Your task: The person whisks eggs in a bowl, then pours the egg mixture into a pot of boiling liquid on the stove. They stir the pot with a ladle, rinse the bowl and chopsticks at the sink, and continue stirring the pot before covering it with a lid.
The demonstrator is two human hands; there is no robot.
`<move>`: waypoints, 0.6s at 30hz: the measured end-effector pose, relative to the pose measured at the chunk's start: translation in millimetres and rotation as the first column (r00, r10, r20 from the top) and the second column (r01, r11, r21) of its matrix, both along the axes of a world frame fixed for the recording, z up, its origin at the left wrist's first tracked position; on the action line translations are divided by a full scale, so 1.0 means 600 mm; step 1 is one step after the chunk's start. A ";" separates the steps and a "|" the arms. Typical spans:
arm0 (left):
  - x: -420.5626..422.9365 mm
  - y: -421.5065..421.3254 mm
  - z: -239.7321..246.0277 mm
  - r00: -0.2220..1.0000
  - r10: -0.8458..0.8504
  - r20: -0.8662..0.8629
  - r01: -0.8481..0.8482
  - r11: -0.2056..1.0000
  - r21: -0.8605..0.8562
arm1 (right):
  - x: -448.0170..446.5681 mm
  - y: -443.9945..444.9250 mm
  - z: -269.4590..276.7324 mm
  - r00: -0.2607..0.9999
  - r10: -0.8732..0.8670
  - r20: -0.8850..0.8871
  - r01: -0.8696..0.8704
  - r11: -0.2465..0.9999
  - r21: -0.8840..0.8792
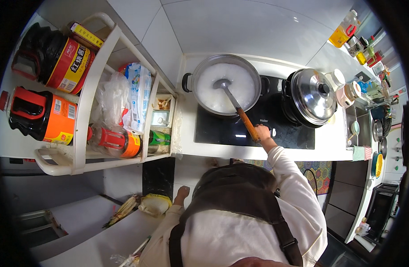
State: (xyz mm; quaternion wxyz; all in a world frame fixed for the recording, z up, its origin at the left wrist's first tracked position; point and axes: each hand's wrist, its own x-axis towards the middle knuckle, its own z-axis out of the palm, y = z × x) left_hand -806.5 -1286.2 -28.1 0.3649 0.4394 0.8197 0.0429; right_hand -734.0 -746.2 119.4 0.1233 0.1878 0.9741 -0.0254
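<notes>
My right hand [263,132] is at the front of the black glass cooktop [221,131], just right of a ladle's wooden handle [247,124]. A white control knob [273,132] is close beside it; what the fingers touch is hidden. The ladle's metal bowl [221,83] rests in a large steel pot [224,59], among white, foamy contents [207,93]. Its handle leans over the pot's front rim. Low at my side hangs my left hand [182,193], with nothing visible in it and its fingers mostly hidden.
A black pan with a domed steel lid [313,95] occupies the cooktop's right side. At left, a white rack [101,63] carries large sauce bottles [59,111], plastic bags [112,95] and a seasoning box [161,119]. A sink [356,116] lies right, past white jars [336,78].
</notes>
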 end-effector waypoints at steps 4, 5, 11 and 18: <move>-0.004 0.024 0.017 0.926 0.337 0.171 -0.348 0.937 0.035 | -0.011 0.003 -0.003 0.988 -0.146 -0.045 0.143 0.988 -0.050; -0.005 0.029 0.021 0.902 0.394 0.174 -0.407 0.912 0.045 | -0.012 0.004 -0.003 0.977 -0.210 -0.035 0.207 0.976 -0.069; -0.014 0.037 0.025 0.929 0.353 0.108 -0.360 0.931 0.059 | 0.004 0.016 0.020 0.683 -0.730 0.022 0.638 0.581 -0.504; -0.011 0.018 0.003 0.995 0.073 -0.069 -0.069 0.996 0.061 | 0.004 -0.010 0.230 0.504 -0.863 -0.039 0.259 0.194 -0.946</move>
